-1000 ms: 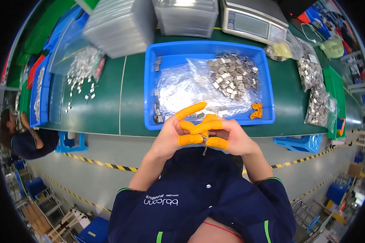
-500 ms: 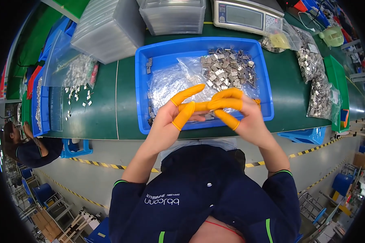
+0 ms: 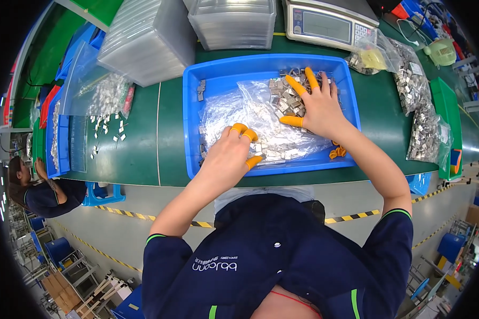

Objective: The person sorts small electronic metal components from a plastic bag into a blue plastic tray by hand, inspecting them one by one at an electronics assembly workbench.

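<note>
A blue plastic tray (image 3: 191, 111) lies on the green table, lined with a clear plastic sheet (image 3: 234, 106) and holding a pile of small metal parts (image 3: 284, 95). My right hand (image 3: 316, 109), with orange finger cots, rests spread on that pile at the tray's far right. My left hand (image 3: 231, 157), also with orange finger cots, lies on the clear sheet near the tray's front edge, fingertips down on a few parts. Whether either hand holds a part is hidden.
Stacks of clear lidded trays (image 3: 143, 37) and a weighing scale (image 3: 327, 24) stand behind the blue tray. Bags of metal parts (image 3: 425, 133) lie at the right, loose parts (image 3: 106, 133) at the left. Another person (image 3: 37, 189) sits at far left.
My hands were joined in front of my chest, then rose over the tray; now they have parted and dropped into the tray, right onto the pile, left onto the sheet.
</note>
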A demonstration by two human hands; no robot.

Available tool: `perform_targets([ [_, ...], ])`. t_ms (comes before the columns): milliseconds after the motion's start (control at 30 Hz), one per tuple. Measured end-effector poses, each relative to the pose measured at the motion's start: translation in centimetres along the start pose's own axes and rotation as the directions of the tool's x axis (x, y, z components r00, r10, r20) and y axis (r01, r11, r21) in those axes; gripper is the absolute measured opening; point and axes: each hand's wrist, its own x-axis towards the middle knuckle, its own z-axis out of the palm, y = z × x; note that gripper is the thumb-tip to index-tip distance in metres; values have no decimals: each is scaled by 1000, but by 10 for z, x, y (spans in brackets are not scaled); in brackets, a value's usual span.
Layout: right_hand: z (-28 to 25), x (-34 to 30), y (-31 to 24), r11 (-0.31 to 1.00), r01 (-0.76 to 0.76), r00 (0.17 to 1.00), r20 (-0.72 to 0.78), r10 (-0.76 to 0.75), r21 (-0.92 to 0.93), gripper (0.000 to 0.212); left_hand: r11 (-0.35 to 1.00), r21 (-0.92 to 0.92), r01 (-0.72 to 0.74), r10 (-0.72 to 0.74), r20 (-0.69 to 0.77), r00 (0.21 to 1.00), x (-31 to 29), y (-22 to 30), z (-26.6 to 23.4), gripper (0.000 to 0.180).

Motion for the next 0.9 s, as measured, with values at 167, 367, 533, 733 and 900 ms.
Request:
perform_targets([
  [167, 11, 16, 16, 1000, 14, 1000, 9, -14, 23, 60, 997, -12, 75, -74, 65, 995, 2, -1, 0, 30],
  [367, -5, 19, 48, 895, 36, 994, -106, 12, 444, 26, 997, -18, 77, -75, 59, 995, 3, -10, 4, 35],
  [533, -36, -4, 38, 969, 125, 982, -163, -91, 215, 28, 981, 67, 184, -185, 3, 983, 4, -13, 11, 41],
  [733, -40, -43, -16, 839, 374, 925, -88, -371, 394, 22, 996, 18, 85, -83, -89, 993, 8, -19, 14, 38],
  [900, -30, -44, -38, 806, 519, 849, -62, -525, 284, 22, 990, -130, -47, 31, -120, 992, 20, -9, 2, 38],
])
